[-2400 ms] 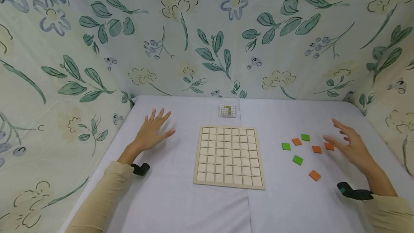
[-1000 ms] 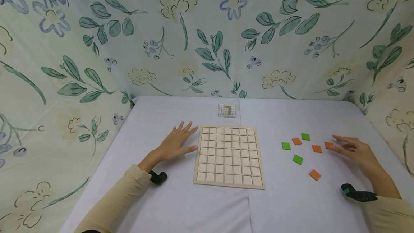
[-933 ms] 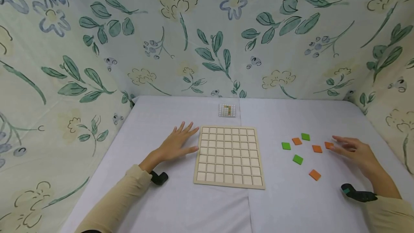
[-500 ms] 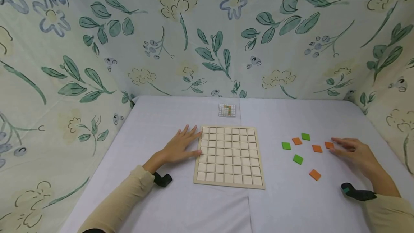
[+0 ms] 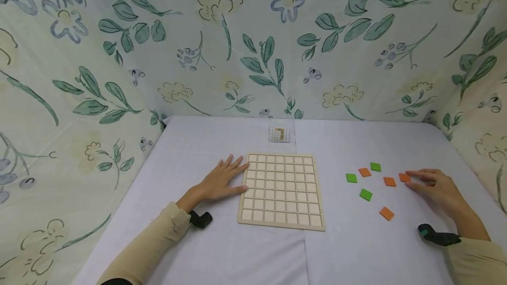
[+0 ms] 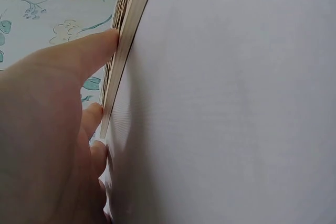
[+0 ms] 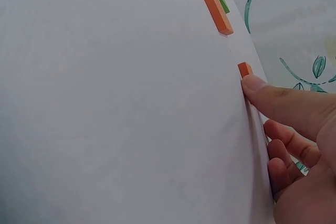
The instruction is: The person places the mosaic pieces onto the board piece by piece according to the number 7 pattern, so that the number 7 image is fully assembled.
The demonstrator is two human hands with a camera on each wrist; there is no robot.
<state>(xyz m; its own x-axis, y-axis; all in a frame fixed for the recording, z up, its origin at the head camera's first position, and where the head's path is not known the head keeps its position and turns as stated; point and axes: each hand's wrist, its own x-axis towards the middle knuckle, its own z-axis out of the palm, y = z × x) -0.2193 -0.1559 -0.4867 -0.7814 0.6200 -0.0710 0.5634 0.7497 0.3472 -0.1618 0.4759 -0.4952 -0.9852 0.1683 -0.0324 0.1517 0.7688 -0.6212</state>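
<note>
The grid board (image 5: 281,191) lies flat on the table (image 5: 198,252). Left hand (image 5: 219,181): fingers spread, gripping nothing; thumb and index finger touch the board's left edge. Right hand (image 5: 439,190): thumb and index finger, narrowly parted, pinch an orange tile (image 5: 404,177) right of the board.

No lettering or brand can be read; coloured squares (image 5: 281,133) on the small gridded card (image 5: 279,134) resemble a 7.
</note>
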